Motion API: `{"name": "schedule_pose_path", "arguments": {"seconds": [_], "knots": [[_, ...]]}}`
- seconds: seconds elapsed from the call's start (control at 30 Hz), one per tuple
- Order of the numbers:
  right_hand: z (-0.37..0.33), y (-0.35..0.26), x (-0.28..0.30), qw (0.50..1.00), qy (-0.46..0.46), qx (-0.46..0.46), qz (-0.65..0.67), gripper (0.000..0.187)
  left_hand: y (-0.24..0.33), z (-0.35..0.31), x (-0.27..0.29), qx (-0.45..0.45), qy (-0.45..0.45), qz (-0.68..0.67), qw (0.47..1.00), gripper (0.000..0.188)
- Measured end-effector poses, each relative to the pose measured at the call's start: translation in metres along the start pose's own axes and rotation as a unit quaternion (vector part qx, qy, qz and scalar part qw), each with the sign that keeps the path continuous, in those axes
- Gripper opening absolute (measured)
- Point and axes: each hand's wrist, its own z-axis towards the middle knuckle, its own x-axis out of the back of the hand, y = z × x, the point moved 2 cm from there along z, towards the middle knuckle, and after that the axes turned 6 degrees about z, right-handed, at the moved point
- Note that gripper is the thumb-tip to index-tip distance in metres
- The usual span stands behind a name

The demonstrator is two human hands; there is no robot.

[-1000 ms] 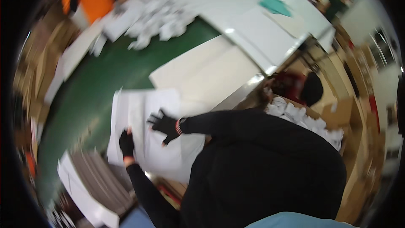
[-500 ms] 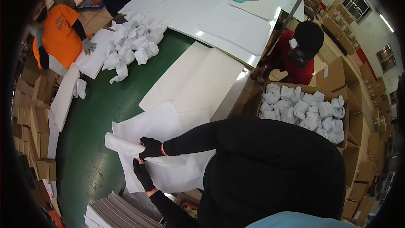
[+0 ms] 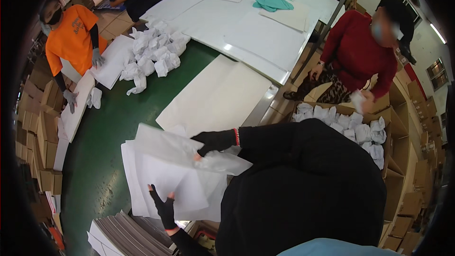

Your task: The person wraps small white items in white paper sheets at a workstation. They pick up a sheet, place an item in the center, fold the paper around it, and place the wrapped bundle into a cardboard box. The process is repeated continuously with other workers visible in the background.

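Note:
My right hand [image 3: 212, 143], in a black fingerless glove, pinches a thin, translucent sheet of white paper [image 3: 163, 144]. The sheet slants over a stack of white paper sheets [image 3: 166, 182] on the green tabletop. One end of it droops below my wrist, toward my body. My left hand [image 3: 164, 208], gloved the same way, is spread over the near edge of the stack, thumb and fingers apart and holding nothing. Beyond the stack lies a large cream-white sheet [image 3: 220, 92].
White paper-wrapped bundles [image 3: 154, 50] are heaped on the green table [image 3: 109, 128]. A carton of similar bundles [image 3: 350, 123] stands right, beside a person in red [image 3: 355, 50]. Grey-edged boards [image 3: 128, 234] stand near left. A person in orange [image 3: 76, 38] works at the far left.
The rolled paper between my hands is gone; a loose sheet now hangs from my right hand, which moved right and up. My left hand let go and opened. The person in red has risen, holding something white.

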Motion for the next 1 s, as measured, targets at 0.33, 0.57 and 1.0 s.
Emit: {"name": "schedule_pose_path", "arguments": {"seconds": [0.33,0.57,1.0], "knots": [[-0.024,-0.051,-0.043,0.961,-0.090,0.129,-0.226,0.059,0.194,-0.005,-0.024,-0.150,0.130,-0.373,0.906,0.104],[-0.033,-0.036,-0.064,0.956,-0.193,0.090,-0.202,0.069,0.201,-0.037,-0.019,-0.014,0.237,-0.314,0.919,0.062],[-0.047,-0.021,-0.055,0.930,-0.192,0.168,-0.266,0.054,0.197,-0.045,-0.048,0.078,0.097,-0.365,0.923,0.058]]}}
